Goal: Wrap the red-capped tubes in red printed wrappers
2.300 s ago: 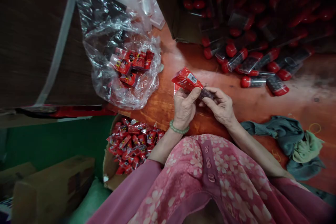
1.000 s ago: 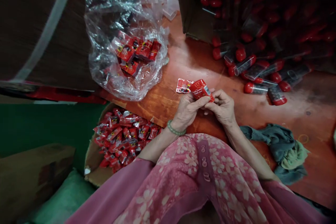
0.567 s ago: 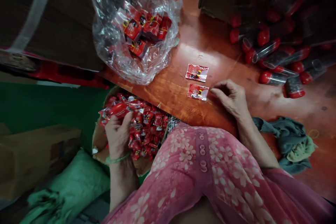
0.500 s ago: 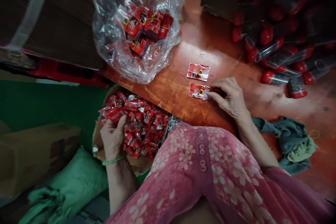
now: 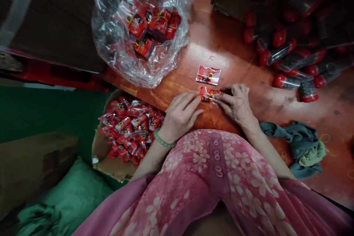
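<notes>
Two flat red packets lie on the reddish wooden table (image 5: pixel 193 51). The nearer red packet (image 5: pixel 209 94) is between my hands. My right hand (image 5: pixel 235 102) pinches its right end with curled fingers. My left hand (image 5: pixel 180 114), with a green bead bracelet on the wrist, has its fingers stretched out and touches the packet's left end. The second red packet (image 5: pixel 208 75) lies flat just beyond, untouched.
A clear plastic bag (image 5: pixel 116 44) holding bundled red packets sits at the back left. A cardboard box (image 5: pixel 110 166) of stuffed red packets stands below the table edge on the left. Red-capped clear tubes (image 5: pixel 287 70) spill at the back right. A grey-green cloth (image 5: pixel 298 147) lies right.
My left hand dropped a stuffed packet into the box below and came back up to the table, reaching the nearer flat packet. My right hand stayed on that packet.
</notes>
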Action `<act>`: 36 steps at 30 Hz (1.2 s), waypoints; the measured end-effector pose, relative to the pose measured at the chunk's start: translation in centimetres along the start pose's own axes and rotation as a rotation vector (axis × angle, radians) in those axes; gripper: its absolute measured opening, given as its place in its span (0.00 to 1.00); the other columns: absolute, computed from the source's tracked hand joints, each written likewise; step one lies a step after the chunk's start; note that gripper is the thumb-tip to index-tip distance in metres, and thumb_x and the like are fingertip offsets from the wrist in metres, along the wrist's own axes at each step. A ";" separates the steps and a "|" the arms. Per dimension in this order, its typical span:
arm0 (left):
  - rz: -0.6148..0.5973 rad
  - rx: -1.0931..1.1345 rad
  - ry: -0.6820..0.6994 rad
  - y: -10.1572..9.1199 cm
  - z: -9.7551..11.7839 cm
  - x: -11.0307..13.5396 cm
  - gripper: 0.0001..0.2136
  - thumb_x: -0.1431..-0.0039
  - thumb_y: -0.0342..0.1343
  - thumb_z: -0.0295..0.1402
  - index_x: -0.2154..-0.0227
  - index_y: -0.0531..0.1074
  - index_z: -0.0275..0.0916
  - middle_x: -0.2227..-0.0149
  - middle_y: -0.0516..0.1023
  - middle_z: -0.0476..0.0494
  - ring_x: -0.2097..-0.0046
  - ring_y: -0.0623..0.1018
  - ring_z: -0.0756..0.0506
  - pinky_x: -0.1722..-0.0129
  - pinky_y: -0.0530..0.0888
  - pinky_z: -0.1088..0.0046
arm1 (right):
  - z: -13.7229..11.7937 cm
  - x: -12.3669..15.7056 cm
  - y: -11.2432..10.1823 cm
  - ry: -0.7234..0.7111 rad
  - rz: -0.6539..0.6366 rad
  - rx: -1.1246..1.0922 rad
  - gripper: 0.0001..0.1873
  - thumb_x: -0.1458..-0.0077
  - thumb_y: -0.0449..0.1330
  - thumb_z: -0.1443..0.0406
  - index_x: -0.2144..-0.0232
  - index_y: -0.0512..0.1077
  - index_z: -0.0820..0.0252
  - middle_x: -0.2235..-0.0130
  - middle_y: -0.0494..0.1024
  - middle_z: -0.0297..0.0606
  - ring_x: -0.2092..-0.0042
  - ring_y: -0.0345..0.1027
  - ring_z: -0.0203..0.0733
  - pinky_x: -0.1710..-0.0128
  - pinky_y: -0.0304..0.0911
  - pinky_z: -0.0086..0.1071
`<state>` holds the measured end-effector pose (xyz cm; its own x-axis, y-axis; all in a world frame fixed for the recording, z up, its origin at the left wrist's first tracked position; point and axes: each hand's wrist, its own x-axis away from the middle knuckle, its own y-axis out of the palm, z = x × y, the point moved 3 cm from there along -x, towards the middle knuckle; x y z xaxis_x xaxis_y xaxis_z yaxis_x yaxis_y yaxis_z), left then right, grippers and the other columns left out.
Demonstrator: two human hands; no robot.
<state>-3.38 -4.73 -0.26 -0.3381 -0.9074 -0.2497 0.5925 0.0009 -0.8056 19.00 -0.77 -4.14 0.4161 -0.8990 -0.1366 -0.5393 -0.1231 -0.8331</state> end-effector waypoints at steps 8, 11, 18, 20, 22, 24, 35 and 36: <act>-0.139 -0.201 0.189 4.1 0.4 -4.0 0.14 0.30 0.52 0.33 0.50 0.77 0.33 0.54 0.81 0.34 0.55 0.76 0.40 0.55 0.74 0.62 | -0.3 -0.9 0.5 0.015 -0.058 0.014 0.15 0.30 0.55 0.57 0.59 0.80 0.55 0.54 0.78 0.44 0.52 0.62 0.50 0.52 0.55 0.45; -0.082 -0.255 0.263 4.1 -0.1 -4.3 0.12 0.31 0.50 0.29 0.55 0.79 0.35 0.60 0.81 0.37 0.60 0.74 0.42 0.59 0.71 0.64 | -0.7 -1.3 0.5 0.027 -0.089 -0.004 0.15 0.30 0.55 0.58 0.58 0.80 0.58 0.54 0.79 0.45 0.52 0.63 0.49 0.51 0.56 0.44; 0.012 -0.181 0.297 4.3 -1.1 -4.9 0.09 0.33 0.53 0.27 0.61 0.80 0.39 0.64 0.83 0.40 0.63 0.76 0.44 0.62 0.71 0.66 | -0.3 0.0 -3.8 0.114 0.021 -0.051 0.15 0.29 0.54 0.59 0.52 0.77 0.60 0.54 0.80 0.45 0.52 0.68 0.47 0.48 0.62 0.42; 0.067 -0.167 0.294 4.3 -1.4 -4.9 0.08 0.34 0.55 0.26 0.62 0.79 0.40 0.64 0.83 0.42 0.64 0.77 0.45 0.62 0.72 0.68 | 1.1 1.3 -6.3 0.195 0.117 0.036 0.14 0.29 0.53 0.60 0.53 0.77 0.61 0.54 0.80 0.46 0.52 0.68 0.48 0.47 0.62 0.44; 0.105 -0.164 0.312 4.2 -1.6 -4.9 0.06 0.35 0.57 0.26 0.60 0.78 0.40 0.65 0.83 0.42 0.64 0.77 0.45 0.62 0.72 0.69 | 3.0 2.6 -8.6 0.291 0.159 0.177 0.13 0.30 0.54 0.62 0.53 0.77 0.60 0.52 0.80 0.48 0.51 0.67 0.52 0.47 0.62 0.47; 0.102 -0.177 0.334 4.2 -1.5 -5.0 0.08 0.36 0.58 0.26 0.55 0.76 0.36 0.66 0.82 0.41 0.66 0.76 0.44 0.62 0.73 0.69 | 4.8 3.5 -10.1 0.352 0.117 0.305 0.14 0.32 0.55 0.65 0.49 0.76 0.61 0.49 0.79 0.49 0.49 0.65 0.55 0.47 0.62 0.50; 0.186 -0.119 0.336 4.4 -1.3 -5.3 0.07 0.39 0.61 0.25 0.60 0.77 0.41 0.67 0.81 0.44 0.68 0.75 0.46 0.67 0.72 0.69 | 8.6 2.3 -10.4 0.417 -0.126 0.529 0.25 0.35 0.48 0.74 0.38 0.69 0.63 0.43 0.74 0.53 0.47 0.62 0.57 0.50 0.60 0.49; 0.188 -0.107 0.329 4.4 -1.3 -5.2 0.06 0.39 0.61 0.25 0.60 0.77 0.41 0.67 0.81 0.43 0.68 0.76 0.46 0.67 0.73 0.69 | 8.7 2.3 -10.3 0.418 -0.121 0.527 0.25 0.34 0.48 0.74 0.39 0.69 0.63 0.44 0.74 0.53 0.48 0.62 0.57 0.50 0.60 0.49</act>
<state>0.03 0.58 -3.19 -0.4573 -0.7039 -0.5435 0.5929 0.2142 -0.7763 31.89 2.02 -0.49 0.0762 -0.9917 0.1040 -0.0342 -0.1068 -0.9937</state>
